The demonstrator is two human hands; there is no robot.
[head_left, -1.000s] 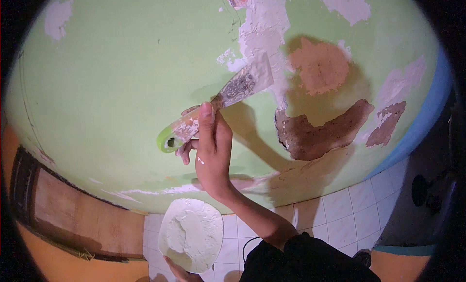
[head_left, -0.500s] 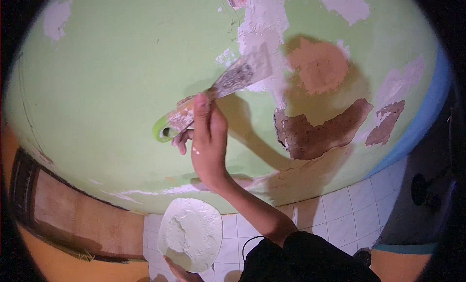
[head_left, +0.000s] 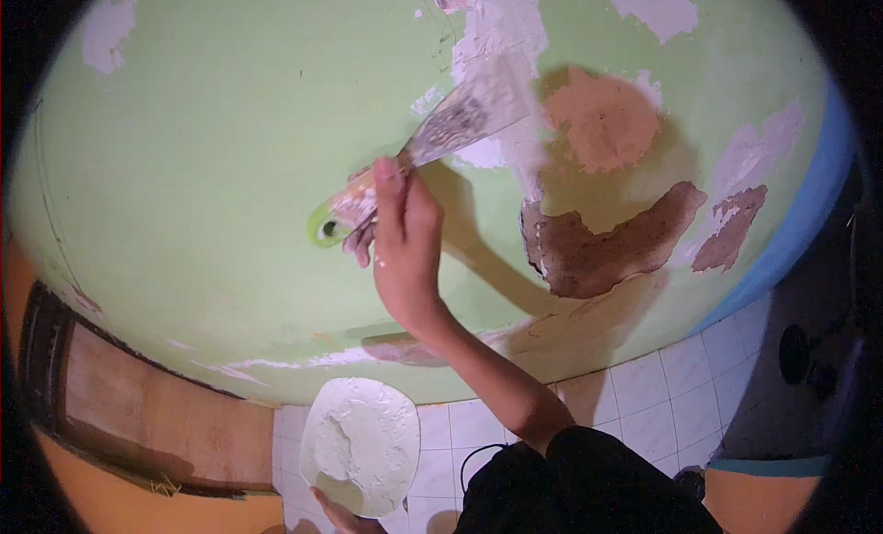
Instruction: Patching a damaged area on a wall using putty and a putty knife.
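Observation:
My right hand (head_left: 408, 244) is wrapped around the green, plaster-smeared handle of a putty knife (head_left: 469, 120). The wide, smudged blade points up and right and lies over a whitish filled strip (head_left: 495, 28) on the green wall; I cannot tell if it touches. Low in the picture my left hand (head_left: 342, 514) grips the near edge of a rounded board (head_left: 405, 442) loaded with white filler. A hollow is scooped in the filler's left side. Most of the left hand's fingers are hidden under the board.
Right of the knife the green wall (head_left: 230, 157) has an orange-brown patch (head_left: 602, 120) and a bare, dark chipped area (head_left: 607, 263). White floor tiles (head_left: 644, 387) run along the wall's foot. A brown wooden panel (head_left: 129, 396) stands at lower left.
My right hand and the putty knife have shifted a little up and to the right across the wall. The board and left hand stay almost where they were.

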